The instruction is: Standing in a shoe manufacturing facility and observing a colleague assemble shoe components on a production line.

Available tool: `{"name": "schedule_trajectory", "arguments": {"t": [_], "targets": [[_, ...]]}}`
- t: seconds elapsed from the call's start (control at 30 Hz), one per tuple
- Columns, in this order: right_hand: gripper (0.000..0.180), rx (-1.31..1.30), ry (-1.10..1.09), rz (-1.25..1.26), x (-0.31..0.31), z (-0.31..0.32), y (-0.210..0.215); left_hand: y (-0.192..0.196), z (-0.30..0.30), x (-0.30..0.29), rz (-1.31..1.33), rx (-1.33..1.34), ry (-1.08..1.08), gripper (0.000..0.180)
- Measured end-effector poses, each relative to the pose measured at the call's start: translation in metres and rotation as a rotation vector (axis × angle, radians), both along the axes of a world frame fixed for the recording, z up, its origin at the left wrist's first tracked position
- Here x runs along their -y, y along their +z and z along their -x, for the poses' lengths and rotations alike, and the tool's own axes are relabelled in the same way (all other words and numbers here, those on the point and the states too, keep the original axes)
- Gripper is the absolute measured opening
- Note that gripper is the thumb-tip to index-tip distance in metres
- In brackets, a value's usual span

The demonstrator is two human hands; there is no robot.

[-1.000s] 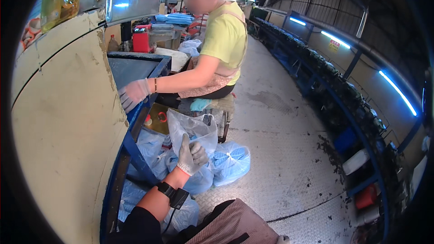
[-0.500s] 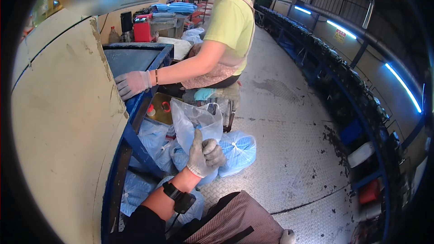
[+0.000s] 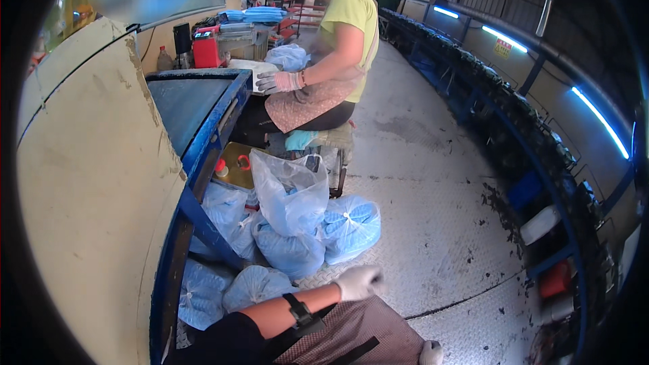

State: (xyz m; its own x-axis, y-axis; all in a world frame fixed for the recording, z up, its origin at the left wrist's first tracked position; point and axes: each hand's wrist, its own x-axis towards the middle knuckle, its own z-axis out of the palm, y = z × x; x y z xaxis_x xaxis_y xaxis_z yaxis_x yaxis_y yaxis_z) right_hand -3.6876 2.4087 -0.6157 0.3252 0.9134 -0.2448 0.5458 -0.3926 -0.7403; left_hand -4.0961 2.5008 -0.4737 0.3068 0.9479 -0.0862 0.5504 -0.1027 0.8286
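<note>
My left hand [image 3: 358,282], in a pale work glove, hovers over the brown checked cloth [image 3: 351,331] on my lap. Its fingers look curled together, slightly smeared, with nothing visible in them. A black strapped device [image 3: 303,312] sits on that wrist. Only a small gloved part of my right hand [image 3: 430,353] shows at the cloth's lower right edge; its fingers are mostly hidden. Beyond my left hand stand tied clear bags of blue items [image 3: 350,226], and an open-topped clear bag [image 3: 287,189] partly filled with blue.
A co-worker in a yellow-green shirt [image 3: 351,20] sits ahead, a gloved hand [image 3: 278,82] beside the blue-framed bench [image 3: 196,98]. A large cream panel [image 3: 88,176] rises at my left. Metal tread-plate flooring [image 3: 426,230] runs ahead; a long dark rack [image 3: 500,115] lines the right.
My left hand has dropped from in front of the bags, thumb raised, to above my lap. The co-worker's gloved hand has drawn back from the bench edge, and the co-worker sits more upright.
</note>
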Motion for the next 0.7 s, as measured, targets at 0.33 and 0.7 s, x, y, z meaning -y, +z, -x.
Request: {"name": "schedule_trajectory", "arguments": {"t": [0.33,0.7], "targets": [[0.040,-0.039,-0.015,-0.127,0.005,-0.020,-0.037,-0.095,-0.052,0.023,-0.342,-0.460,-0.238,0.051],[0.030,-0.170,-0.010,-0.248,0.007,-0.032,-0.055,-0.107,-0.060,0.020,-0.235,-0.540,-0.222,0.050]]}}
